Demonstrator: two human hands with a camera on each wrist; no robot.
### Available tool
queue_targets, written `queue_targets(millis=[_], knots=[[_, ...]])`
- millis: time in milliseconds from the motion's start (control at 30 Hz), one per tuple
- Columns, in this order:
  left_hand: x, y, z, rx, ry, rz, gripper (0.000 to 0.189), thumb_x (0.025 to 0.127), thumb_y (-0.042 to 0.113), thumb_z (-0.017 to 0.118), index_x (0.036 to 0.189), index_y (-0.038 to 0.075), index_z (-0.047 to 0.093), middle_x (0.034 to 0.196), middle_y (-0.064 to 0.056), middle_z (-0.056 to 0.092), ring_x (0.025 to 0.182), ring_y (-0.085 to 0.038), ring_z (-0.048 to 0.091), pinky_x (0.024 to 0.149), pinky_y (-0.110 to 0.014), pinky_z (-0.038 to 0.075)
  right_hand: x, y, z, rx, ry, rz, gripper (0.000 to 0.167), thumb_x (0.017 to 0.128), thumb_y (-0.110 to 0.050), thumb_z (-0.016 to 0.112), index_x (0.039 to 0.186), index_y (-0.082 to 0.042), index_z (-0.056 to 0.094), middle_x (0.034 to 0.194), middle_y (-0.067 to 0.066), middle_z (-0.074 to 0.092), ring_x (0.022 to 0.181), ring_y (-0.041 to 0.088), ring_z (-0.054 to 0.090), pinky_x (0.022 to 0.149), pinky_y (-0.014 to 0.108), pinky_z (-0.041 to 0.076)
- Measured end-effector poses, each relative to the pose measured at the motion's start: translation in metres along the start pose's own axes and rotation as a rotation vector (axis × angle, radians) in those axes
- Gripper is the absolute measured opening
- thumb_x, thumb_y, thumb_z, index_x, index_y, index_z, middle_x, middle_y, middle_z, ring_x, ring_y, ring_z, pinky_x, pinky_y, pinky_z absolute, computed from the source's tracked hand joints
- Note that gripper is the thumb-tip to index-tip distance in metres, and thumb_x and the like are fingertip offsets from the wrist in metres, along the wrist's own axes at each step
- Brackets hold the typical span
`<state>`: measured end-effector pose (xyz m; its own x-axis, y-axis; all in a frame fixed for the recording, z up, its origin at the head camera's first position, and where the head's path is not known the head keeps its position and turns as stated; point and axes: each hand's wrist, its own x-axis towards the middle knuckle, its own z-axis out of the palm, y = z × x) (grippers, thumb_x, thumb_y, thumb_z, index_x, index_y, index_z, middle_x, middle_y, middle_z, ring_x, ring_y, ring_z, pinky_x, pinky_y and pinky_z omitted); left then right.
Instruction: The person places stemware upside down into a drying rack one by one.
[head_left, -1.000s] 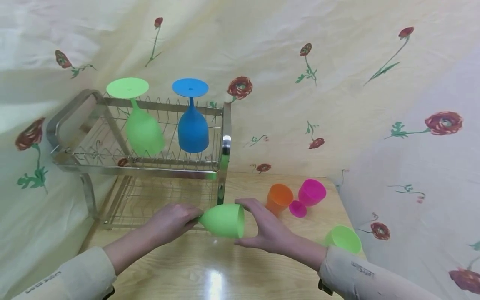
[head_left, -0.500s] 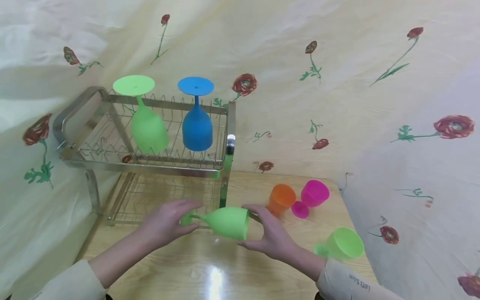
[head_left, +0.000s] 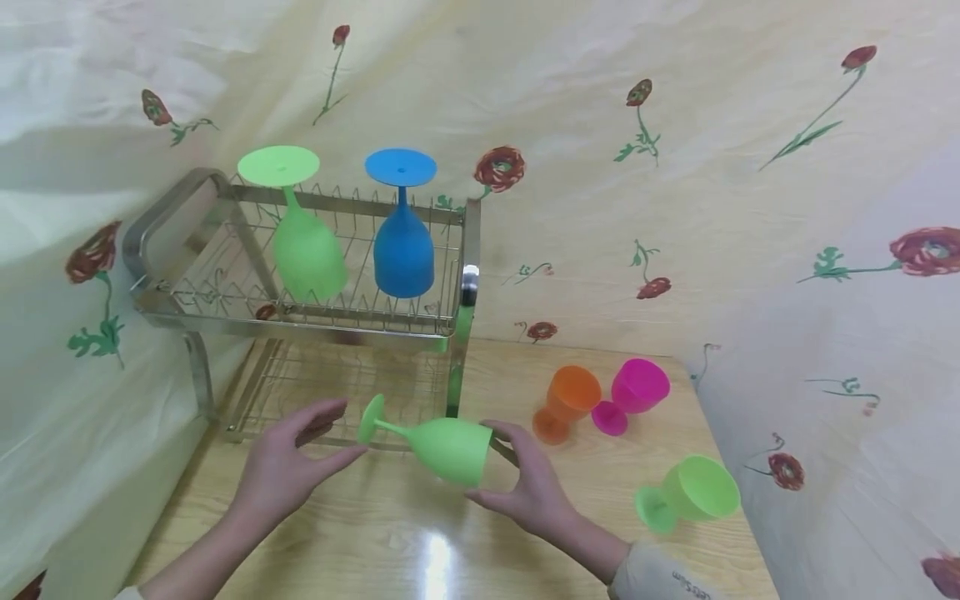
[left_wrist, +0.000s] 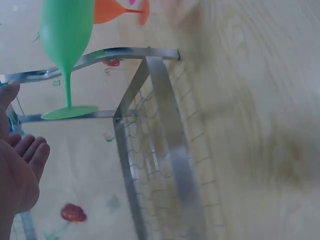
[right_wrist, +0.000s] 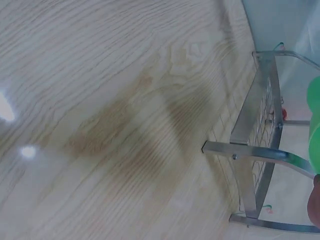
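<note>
A green plastic goblet (head_left: 450, 450) lies sideways in the air in front of the dish rack, its foot to the left. My right hand (head_left: 536, 487) grips it at the rim of the bowl, thumb below and fingers above. Beside the foot, my left hand (head_left: 288, 458) is spread with a gap between thumb and fingers. The left wrist view shows the goblet (left_wrist: 67, 40) apart from the left hand (left_wrist: 20, 165). Only a slice of the goblet (right_wrist: 314, 145) and a fingertip of the right hand (right_wrist: 314, 205) enter the right wrist view.
A two-tier metal dish rack (head_left: 315, 332) stands at the back left. On its top tier, a green goblet (head_left: 307, 250) and a blue goblet (head_left: 403, 250) are upside down. Orange (head_left: 573, 392), pink (head_left: 641, 385) and green goblets (head_left: 701, 487) lie on the wooden table (head_left: 360, 550) at right.
My left hand has let go of the goblet's stem and drawn back to the left, its fingers spreading. The right hand keeps hold of the bowl. The head view has shifted slightly.
</note>
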<state>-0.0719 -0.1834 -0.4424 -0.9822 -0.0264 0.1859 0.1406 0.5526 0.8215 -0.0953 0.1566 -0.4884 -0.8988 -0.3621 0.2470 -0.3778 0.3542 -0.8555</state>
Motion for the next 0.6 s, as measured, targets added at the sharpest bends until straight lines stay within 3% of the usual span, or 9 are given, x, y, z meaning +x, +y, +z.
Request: queue_targets(millis=[133, 233, 367, 467, 600], knots=[[-0.01, -0.01, 0.002, -0.139, 0.066, -0.123, 0.064, 0.084, 0.028, 0.095, 0.137, 0.005, 0.067, 0.132, -0.012, 0.073, 0.117, -0.024, 0.073, 0.095, -0.016, 0.058, 0.001, 0.0, 0.005, 0.001, 0.023, -0.019, 0.091, 0.067, -0.001, 0.101, 0.145, -0.004, 0.054, 0.143, 0.01, 0.059, 0.134, 0.029, 0.056, 0.109, 0.034, 0.055], [-0.019, -0.015, 0.005, -0.228, 0.1, -0.226, 0.065, 0.086, 0.028, 0.093, 0.14, 0.005, 0.064, 0.134, -0.015, 0.072, 0.113, -0.012, 0.073, 0.093, -0.014, 0.058, 0.003, 0.0, 0.008, -0.014, 0.041, -0.021, 0.091, 0.067, -0.003, 0.101, 0.144, -0.005, 0.054, 0.143, 0.009, 0.059, 0.134, 0.029, 0.056, 0.109, 0.034, 0.055], [-0.032, -0.02, 0.015, -0.347, 0.097, -0.381, 0.066, 0.091, 0.031, 0.089, 0.144, 0.006, 0.06, 0.141, -0.018, 0.067, 0.11, 0.001, 0.07, 0.092, -0.015, 0.059, 0.004, -0.001, 0.01, -0.034, 0.066, -0.003, 0.09, 0.066, -0.006, 0.102, 0.143, -0.007, 0.055, 0.142, 0.007, 0.06, 0.134, 0.031, 0.057, 0.109, 0.035, 0.055], [-0.038, -0.018, 0.026, -0.394, 0.063, -0.453, 0.068, 0.092, 0.035, 0.087, 0.147, 0.008, 0.058, 0.144, -0.018, 0.065, 0.114, -0.004, 0.071, 0.092, -0.016, 0.058, 0.004, -0.002, 0.011, -0.033, 0.073, 0.011, 0.09, 0.066, -0.007, 0.102, 0.143, -0.007, 0.056, 0.142, 0.007, 0.06, 0.134, 0.031, 0.058, 0.109, 0.036, 0.055], [-0.042, -0.009, 0.043, -0.433, 0.016, -0.48, 0.066, 0.093, 0.037, 0.086, 0.146, 0.009, 0.059, 0.143, -0.015, 0.066, 0.123, -0.022, 0.07, 0.099, -0.025, 0.06, 0.004, -0.003, 0.013, -0.027, 0.075, 0.023, 0.09, 0.067, -0.007, 0.102, 0.144, -0.007, 0.056, 0.143, 0.007, 0.06, 0.134, 0.031, 0.057, 0.11, 0.035, 0.055]])
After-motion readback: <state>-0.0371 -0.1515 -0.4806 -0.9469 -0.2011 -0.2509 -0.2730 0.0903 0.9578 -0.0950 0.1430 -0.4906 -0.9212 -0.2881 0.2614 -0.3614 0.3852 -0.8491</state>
